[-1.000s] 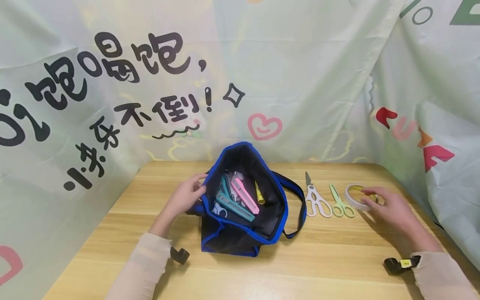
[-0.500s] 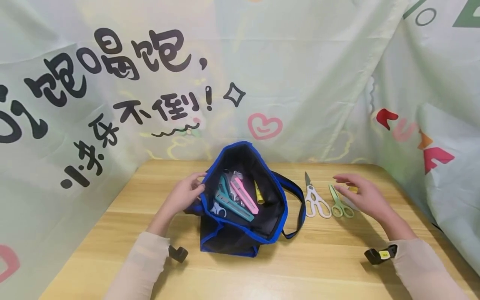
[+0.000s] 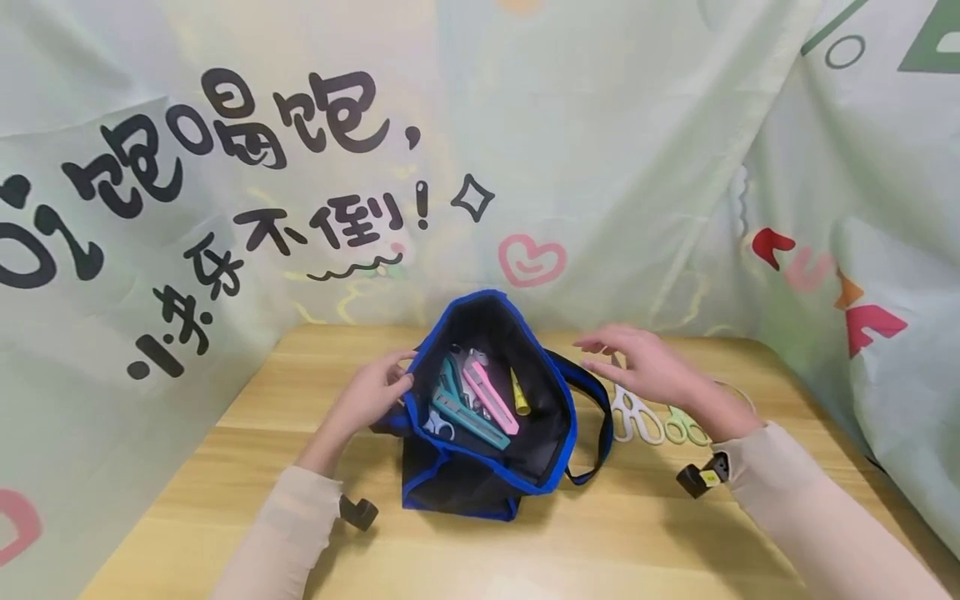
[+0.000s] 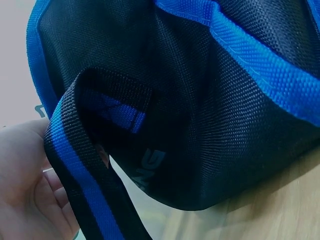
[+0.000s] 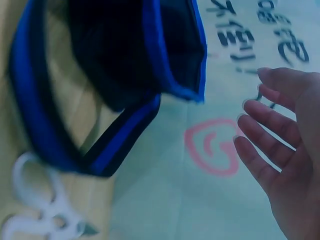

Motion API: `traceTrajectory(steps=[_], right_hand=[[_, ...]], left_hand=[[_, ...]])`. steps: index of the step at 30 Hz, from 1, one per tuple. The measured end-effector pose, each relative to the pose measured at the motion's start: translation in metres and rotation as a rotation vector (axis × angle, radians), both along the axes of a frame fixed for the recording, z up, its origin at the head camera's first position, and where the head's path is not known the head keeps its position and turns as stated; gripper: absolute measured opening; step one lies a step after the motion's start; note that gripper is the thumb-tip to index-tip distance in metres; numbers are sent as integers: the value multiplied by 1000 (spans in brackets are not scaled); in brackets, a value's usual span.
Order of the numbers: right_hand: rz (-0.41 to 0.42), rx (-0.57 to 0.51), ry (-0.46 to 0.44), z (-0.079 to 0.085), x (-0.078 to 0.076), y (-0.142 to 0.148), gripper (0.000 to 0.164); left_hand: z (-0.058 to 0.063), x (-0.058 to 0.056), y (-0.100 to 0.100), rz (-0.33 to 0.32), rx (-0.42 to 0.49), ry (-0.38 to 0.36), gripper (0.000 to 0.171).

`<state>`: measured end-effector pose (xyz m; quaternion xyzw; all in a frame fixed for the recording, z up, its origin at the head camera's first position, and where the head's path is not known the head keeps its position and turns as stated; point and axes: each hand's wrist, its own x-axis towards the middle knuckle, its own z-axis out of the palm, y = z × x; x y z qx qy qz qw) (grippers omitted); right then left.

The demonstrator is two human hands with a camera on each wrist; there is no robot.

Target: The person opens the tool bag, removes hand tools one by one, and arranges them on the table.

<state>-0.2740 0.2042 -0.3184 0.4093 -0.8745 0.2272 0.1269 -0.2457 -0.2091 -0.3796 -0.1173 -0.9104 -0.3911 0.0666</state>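
Note:
A black bag with blue trim (image 3: 461,487) stands on the table with its mouth towards me. Inside lie a pink utility knife (image 3: 491,386), a teal utility knife (image 3: 471,418), a yellow pointed item (image 3: 520,393) and a small pale-blue-handled thing (image 3: 438,427). My left hand (image 3: 371,390) grips the bag's left rim, beside a strap (image 4: 82,165) in the left wrist view. My right hand (image 3: 648,364), fingers extended and holding nothing, hovers right of the bag, over the white scissors (image 3: 636,417). Green scissors (image 3: 684,427) lie beyond, partly hidden by the right arm.
A roll of tape (image 3: 742,393) is mostly covered by the right forearm. The bag's right strap (image 3: 600,400) loops out onto the wooden table (image 3: 600,542). Printed fabric (image 3: 615,167) hangs behind the table and along both sides.
My right hand has left the tape roll and moved left, past the green scissors, to above the white scissors. The left hand stays at the bag's rim.

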Motion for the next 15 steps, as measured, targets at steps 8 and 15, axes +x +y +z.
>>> traceTrajectory(steps=[8,15], right_hand=[[127,98,44,21,-10,-53,36],[152,130,-42,21,-22,-97,36]], left_hand=[[1,2,2,6,5,-16,44],[0,2,3,4,-8,-18,43]])
